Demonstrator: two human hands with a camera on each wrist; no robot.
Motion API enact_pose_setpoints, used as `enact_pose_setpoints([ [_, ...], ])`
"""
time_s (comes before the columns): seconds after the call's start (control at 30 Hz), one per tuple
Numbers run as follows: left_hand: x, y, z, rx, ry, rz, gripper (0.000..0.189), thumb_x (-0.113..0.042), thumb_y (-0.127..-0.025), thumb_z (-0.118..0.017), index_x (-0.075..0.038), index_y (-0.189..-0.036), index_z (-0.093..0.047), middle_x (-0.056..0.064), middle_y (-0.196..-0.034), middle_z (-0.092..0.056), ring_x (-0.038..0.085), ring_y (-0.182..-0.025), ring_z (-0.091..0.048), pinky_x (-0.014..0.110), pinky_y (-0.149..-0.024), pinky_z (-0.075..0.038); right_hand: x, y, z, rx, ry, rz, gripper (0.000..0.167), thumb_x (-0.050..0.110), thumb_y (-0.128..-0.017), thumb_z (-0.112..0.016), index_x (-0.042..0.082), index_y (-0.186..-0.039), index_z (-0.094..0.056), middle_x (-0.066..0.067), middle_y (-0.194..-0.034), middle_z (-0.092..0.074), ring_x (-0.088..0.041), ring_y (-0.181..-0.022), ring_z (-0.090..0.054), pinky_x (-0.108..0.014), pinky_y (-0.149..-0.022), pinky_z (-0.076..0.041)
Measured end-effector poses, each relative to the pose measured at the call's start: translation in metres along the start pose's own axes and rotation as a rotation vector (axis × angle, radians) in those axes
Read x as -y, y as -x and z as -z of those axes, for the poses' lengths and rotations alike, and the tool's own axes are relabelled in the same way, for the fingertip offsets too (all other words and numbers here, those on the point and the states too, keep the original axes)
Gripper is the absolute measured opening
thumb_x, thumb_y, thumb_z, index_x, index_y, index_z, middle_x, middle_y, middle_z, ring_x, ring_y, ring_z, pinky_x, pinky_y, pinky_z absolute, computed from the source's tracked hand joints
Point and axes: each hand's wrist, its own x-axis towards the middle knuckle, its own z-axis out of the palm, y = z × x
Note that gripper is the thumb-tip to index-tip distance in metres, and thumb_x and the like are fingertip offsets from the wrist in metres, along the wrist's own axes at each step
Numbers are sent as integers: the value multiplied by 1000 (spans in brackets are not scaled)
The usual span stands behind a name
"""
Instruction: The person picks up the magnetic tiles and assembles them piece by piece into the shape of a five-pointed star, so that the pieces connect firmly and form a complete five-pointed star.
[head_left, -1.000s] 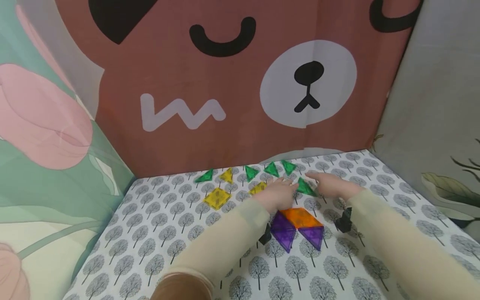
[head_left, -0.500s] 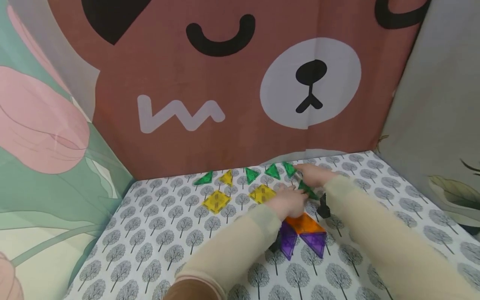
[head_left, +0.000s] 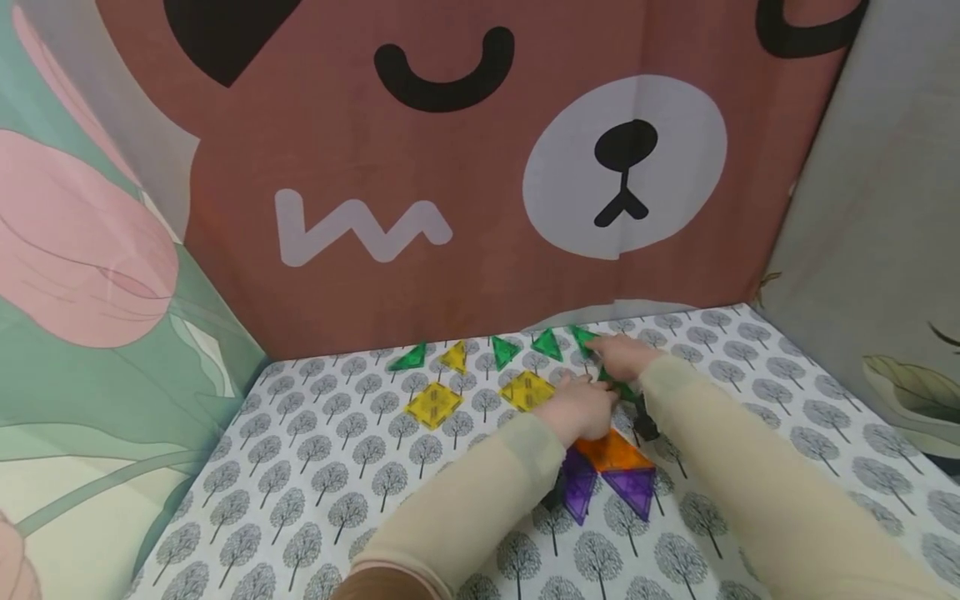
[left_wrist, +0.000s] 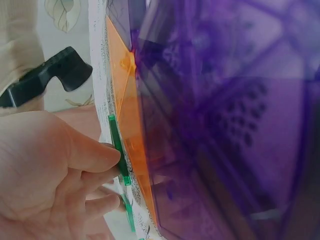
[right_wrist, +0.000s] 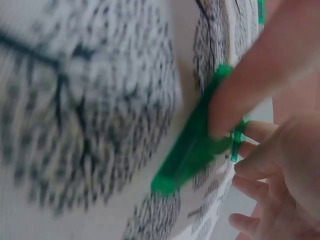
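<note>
My left hand (head_left: 581, 406) pinches a green triangular magnetic tile (right_wrist: 192, 150), just beyond an orange tile (head_left: 618, 452); in the left wrist view its thumb (left_wrist: 97, 155) lies against that tile. My right hand (head_left: 632, 357) has fingertips on another green triangular magnetic tile (head_left: 581, 336) farther back and seems to grip its near corner. Both tiles are partly covered by fingers. Two purple triangular tiles (head_left: 633, 493) adjoin the orange one; the left wrist hides part of one. A purple tile (left_wrist: 235, 120) fills much of the left wrist view.
Left of the hands lie two yellow square-looking tiles (head_left: 433, 405), a yellow triangle (head_left: 453, 357) and more green triangles (head_left: 505, 351). A tree-print cloth (head_left: 315, 483) covers the table. Behind stands a brown bear-print curtain (head_left: 360, 300), with printed curtains on both sides.
My right hand has moved left and back from beside the nearer green tile to the farther one. My left hand has shifted slightly right, over the orange tile, staying at the nearer green tile.
</note>
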Motion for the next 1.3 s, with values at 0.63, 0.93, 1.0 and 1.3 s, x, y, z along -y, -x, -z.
enact_pose_setpoints([
  [0.63, 7, 2, 0, -24, 97, -22, 49, -28, -102, -51, -28, -150, -44, -11, -156, -34, 20, -146, -24, 47, -119, -15, -41, 48, 7, -21, 8, 25, 54, -7, -97, -37, -1, -150, -36, -31, -150, -33, -52, -136, -29, -62, -108, -29],
  [0.93, 12, 3, 2, -49, 165, -26, 46, -21, -101, -53, -24, -146, -50, -9, -155, -37, 20, -146, -24, 46, -119, -12, -24, 70, -5, -66, 120, 103, 60, -16, -85, -50, -4, -144, -46, -29, -145, -43, -52, -128, -41, -61, -105, -35],
  [1.0, 14, 2, 2, -58, 172, -29, 46, -20, -100, -53, -23, -146, -51, -8, -155, -37, 21, -146, -24, 47, -119, -12, -21, 76, -6, -72, 134, 114, 59, -14, -85, -53, -4, -144, -46, -28, -144, -45, -52, -126, -42, -61, -104, -36],
  [1.3, 14, 5, -3, -68, 202, -37, 45, -22, -102, -51, -24, -147, -50, -6, -156, -35, 21, -146, -24, 48, -119, -11, -11, 95, -15, -103, 138, 154, 48, 0, -96, -54, -3, -143, -48, -28, -141, -48, -52, -125, -44, -63, -104, -35],
])
